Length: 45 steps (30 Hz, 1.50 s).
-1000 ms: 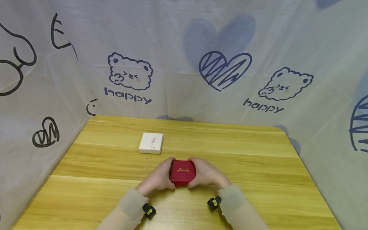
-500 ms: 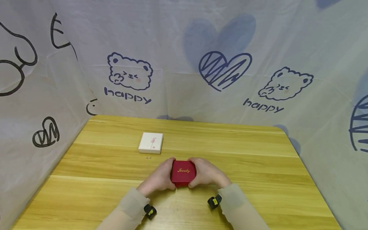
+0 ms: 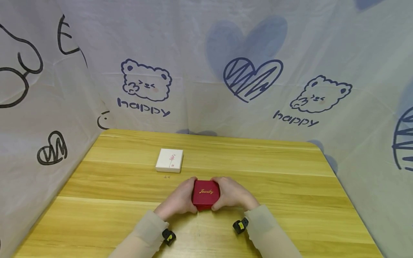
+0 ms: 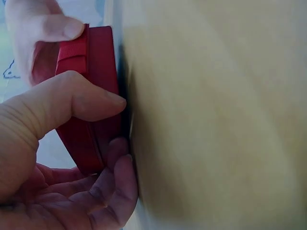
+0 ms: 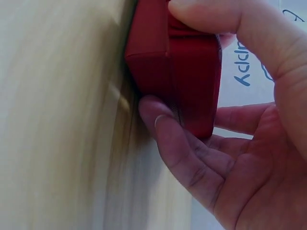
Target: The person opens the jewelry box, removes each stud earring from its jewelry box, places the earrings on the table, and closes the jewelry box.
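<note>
Between both hands sits a red jewelry box (image 3: 206,193), its lid closed and lettered "Jewelry" in gold. My left hand (image 3: 181,197) grips its left side, thumb at the near face and fingers round the far corner. From the right, my right hand (image 3: 230,193) holds it the same way. In the left wrist view a ribbon bow (image 4: 73,53) shows on the front of the box, close over the table. The right wrist view has my right fingers (image 5: 180,151) curled at the box's side, with the seam between lid and base visible.
A flat white box (image 3: 169,160) with a pink print lies behind and left of the hands. Two tiny items (image 3: 166,176) lie just in front of it. The wooden table (image 3: 274,172) meets printed cloth (image 3: 200,64) at the back and sides.
The red jewelry box and both hands have shifted very slightly to the right since one second ago. The grip looks the same.
</note>
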### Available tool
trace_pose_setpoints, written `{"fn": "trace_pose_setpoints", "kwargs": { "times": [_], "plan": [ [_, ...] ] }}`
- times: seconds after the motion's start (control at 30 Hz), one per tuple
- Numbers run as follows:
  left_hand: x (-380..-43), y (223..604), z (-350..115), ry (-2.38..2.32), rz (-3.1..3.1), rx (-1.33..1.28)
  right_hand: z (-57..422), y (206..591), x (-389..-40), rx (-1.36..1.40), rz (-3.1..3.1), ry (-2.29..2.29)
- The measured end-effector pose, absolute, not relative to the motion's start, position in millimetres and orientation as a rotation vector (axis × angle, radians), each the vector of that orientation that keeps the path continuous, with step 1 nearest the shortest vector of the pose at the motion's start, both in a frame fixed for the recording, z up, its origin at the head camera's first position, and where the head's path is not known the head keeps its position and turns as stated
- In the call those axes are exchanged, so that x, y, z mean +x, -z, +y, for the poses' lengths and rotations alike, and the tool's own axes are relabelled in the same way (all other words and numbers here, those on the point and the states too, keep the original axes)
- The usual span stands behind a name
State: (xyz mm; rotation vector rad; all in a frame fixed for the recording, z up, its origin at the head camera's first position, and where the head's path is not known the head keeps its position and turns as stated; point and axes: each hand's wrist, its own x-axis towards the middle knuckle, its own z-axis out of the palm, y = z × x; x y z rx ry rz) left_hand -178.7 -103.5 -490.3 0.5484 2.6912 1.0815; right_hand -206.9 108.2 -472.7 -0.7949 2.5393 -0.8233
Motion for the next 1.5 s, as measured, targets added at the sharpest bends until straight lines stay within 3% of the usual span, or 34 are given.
{"fn": "trace_pose_setpoints", "kwargs": {
  "times": [1.5],
  "plan": [
    [-180, 488, -103, -1.005, 2.688, 0.557, 107, 471, -201, -0.844, 2.580, 0.745]
  ]
}}
